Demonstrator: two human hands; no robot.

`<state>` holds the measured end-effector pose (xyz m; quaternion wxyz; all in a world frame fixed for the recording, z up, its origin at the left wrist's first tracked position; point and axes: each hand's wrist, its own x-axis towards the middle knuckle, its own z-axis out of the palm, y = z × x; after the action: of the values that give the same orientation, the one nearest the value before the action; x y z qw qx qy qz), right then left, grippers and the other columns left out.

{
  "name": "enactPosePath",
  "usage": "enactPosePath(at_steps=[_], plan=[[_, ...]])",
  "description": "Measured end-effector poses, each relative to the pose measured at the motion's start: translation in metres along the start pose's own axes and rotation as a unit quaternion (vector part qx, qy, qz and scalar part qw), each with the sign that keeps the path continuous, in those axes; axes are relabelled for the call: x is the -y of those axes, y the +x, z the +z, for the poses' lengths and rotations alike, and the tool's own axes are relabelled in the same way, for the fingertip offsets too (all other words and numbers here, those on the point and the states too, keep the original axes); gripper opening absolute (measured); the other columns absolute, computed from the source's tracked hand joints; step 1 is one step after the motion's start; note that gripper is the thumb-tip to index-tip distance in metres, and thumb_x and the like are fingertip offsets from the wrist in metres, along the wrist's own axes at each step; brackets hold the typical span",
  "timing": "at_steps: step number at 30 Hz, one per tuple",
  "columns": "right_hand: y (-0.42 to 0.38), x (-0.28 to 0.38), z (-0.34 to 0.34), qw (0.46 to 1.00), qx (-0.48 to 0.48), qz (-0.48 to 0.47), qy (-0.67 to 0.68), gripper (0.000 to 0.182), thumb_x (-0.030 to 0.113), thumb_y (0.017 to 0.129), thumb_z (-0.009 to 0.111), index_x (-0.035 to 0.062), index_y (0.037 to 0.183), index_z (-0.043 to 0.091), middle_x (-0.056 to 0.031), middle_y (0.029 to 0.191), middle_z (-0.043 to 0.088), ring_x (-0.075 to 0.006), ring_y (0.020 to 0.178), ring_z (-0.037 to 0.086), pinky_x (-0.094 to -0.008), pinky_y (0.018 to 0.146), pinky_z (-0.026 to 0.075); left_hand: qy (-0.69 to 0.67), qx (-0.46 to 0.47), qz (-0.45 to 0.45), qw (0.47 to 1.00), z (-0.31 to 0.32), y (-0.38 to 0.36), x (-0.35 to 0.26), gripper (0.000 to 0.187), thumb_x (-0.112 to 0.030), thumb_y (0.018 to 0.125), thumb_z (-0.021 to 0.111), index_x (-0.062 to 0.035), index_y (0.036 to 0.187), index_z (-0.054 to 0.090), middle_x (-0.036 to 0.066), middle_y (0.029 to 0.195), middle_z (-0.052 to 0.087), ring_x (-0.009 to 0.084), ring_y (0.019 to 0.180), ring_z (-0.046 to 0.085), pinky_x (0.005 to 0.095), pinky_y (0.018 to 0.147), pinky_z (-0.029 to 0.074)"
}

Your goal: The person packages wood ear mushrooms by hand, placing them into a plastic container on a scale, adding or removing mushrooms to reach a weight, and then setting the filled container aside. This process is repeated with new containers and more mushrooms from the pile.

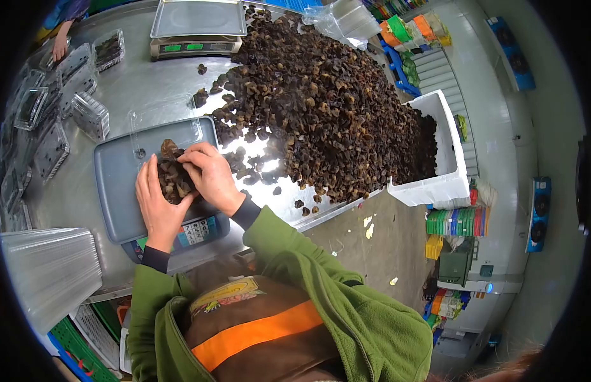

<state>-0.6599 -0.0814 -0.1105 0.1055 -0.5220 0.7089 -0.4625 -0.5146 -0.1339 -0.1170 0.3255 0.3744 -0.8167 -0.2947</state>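
Note:
A dark brown heap of wood ear mushrooms (175, 181) sits in a clear plastic clamshell box, its lid (165, 121) raised behind. The box stands on the grey platform of a scale (117, 184) with a keypad. My left hand (160, 207) is cupped round the near left side of the heap, fingers and thumb against the mushrooms. From the right, my right hand (210, 175) has its bent fingertips closed on the mushrooms at the top. Most of the box is hidden by both hands.
A large mushroom pile (321, 95) spreads across the metal table towards a tipped white foam box (458, 162). Another scale (196, 38) stands at the back. Filled clamshells (90, 114) and stacked clear lids or trays (50, 267) lie left. Another person's hand (60, 46) is far left.

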Motion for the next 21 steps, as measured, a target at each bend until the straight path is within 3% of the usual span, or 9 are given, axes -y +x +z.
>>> enactPosePath(at_steps=[4, 11, 13, 14, 15, 17, 19, 20, 21], plan=[[0.002, -0.02, 0.003, 0.995, -0.092, 0.021, 0.043, 0.014, -0.002, 0.08, 0.069, 0.0039, 0.093, 0.07, -0.0115, 0.097, 0.065, -0.0257, 0.089, 0.064, -0.0345, 0.079, 0.051, 0.087, 0.004, 0.021, 0.996, 0.011, -0.003, 0.024, 0.087, -0.025, 0.067, 0.086, -0.0035, 0.14, 0.043, 0.016, 0.128, 0.051, 0.036, 0.125, 0.043, 0.0471, 0.107, 0.035], [0.002, -0.077, -0.077, 0.941, -0.101, 0.265, 0.184, 0.018, 0.009, 0.083, 0.073, 0.0039, 0.099, 0.07, -0.0094, 0.098, 0.066, -0.0177, 0.082, 0.063, -0.0295, 0.073, 0.051, 0.016, 0.03, 0.019, 0.999, -0.02, 0.0, 0.021, 0.098, -0.026, 0.062, 0.089, -0.0059, 0.144, 0.039, 0.016, 0.135, 0.045, 0.0364, 0.127, 0.039, 0.0474, 0.108, 0.034], [-0.004, -0.096, -0.104, 0.973, -0.029, 0.215, -0.079, 0.028, 0.016, 0.081, 0.076, 0.0061, 0.106, 0.071, -0.0133, 0.11, 0.065, -0.0233, 0.09, 0.065, -0.0324, 0.08, 0.052, 0.025, 0.028, 0.049, 0.998, -0.033, 0.0, 0.022, 0.105, -0.028, 0.06, 0.09, -0.0068, 0.147, 0.036, 0.015, 0.138, 0.044, 0.0351, 0.129, 0.038, 0.046, 0.109, 0.034], [-0.015, -0.126, -0.112, 0.977, 0.018, 0.1, -0.19, 0.035, 0.023, 0.079, 0.079, 0.0086, 0.11, 0.072, -0.0176, 0.123, 0.062, -0.0304, 0.104, 0.065, -0.0357, 0.089, 0.052, 0.013, 0.036, 0.034, 0.999, -0.041, 0.0, 0.021, 0.107, -0.028, 0.059, 0.091, -0.0074, 0.149, 0.035, 0.015, 0.139, 0.045, 0.0347, 0.13, 0.039, 0.0455, 0.11, 0.033], [-0.017, -0.133, -0.118, 0.965, 0.057, 0.178, -0.183, 0.037, 0.026, 0.078, 0.08, 0.0089, 0.11, 0.072, -0.0197, 0.133, 0.057, -0.0345, 0.114, 0.062, -0.0393, 0.095, 0.05, 0.017, 0.037, 0.027, 0.999, -0.049, -0.002, 0.023, 0.107, -0.028, 0.059, 0.091, -0.0074, 0.149, 0.035, 0.015, 0.139, 0.045, 0.0347, 0.13, 0.039, 0.0455, 0.11, 0.033], [-0.016, -0.137, -0.126, 0.972, 0.028, 0.155, -0.175, 0.035, 0.025, 0.079, 0.079, 0.0074, 0.109, 0.072, -0.0195, 0.128, 0.061, -0.0325, 0.109, 0.064, -0.0384, 0.092, 0.051, 0.02, -0.012, -0.026, 0.999, -0.063, -0.006, 0.033, 0.106, -0.028, 0.06, 0.091, -0.0076, 0.148, 0.035, 0.017, 0.138, 0.045, 0.0362, 0.128, 0.04, 0.0462, 0.109, 0.034], [-0.007, -0.146, -0.128, 0.963, 0.026, 0.265, -0.025, 0.032, 0.022, 0.082, 0.077, 0.0057, 0.109, 0.072, -0.0185, 0.118, 0.066, -0.0294, 0.104, 0.067, -0.0365, 0.089, 0.052, 0.012, -0.045, -0.057, 0.997, -0.078, -0.012, 0.047, 0.096, -0.025, 0.068, 0.089, -0.0073, 0.147, 0.038, 0.017, 0.136, 0.048, 0.0341, 0.126, 0.045, 0.0448, 0.106, 0.038], [0.002, -0.14, -0.127, 0.972, 0.022, 0.212, -0.102, 0.03, 0.02, 0.084, 0.076, 0.0021, 0.107, 0.072, -0.016, 0.109, 0.071, -0.0245, 0.1, 0.069, -0.0341, 0.086, 0.053, -0.025, -0.105, -0.104, 0.989, -0.084, -0.016, 0.057, 0.088, -0.023, 0.073, 0.085, -0.0064, 0.146, 0.039, 0.017, 0.135, 0.049, 0.0321, 0.125, 0.047, 0.0437, 0.104, 0.04], [0.01, -0.134, -0.122, 0.973, 0.009, 0.229, -0.03, 0.03, 0.019, 0.085, 0.075, -0.0005, 0.108, 0.071, -0.0147, 0.106, 0.072, -0.0203, 0.095, 0.07, -0.0314, 0.081, 0.054, -0.063, -0.165, -0.149, 0.973, -0.091, -0.021, 0.066, 0.08, -0.021, 0.079, 0.082, -0.0055, 0.144, 0.04, 0.017, 0.134, 0.05, 0.0301, 0.124, 0.049, 0.0426, 0.103, 0.042]])
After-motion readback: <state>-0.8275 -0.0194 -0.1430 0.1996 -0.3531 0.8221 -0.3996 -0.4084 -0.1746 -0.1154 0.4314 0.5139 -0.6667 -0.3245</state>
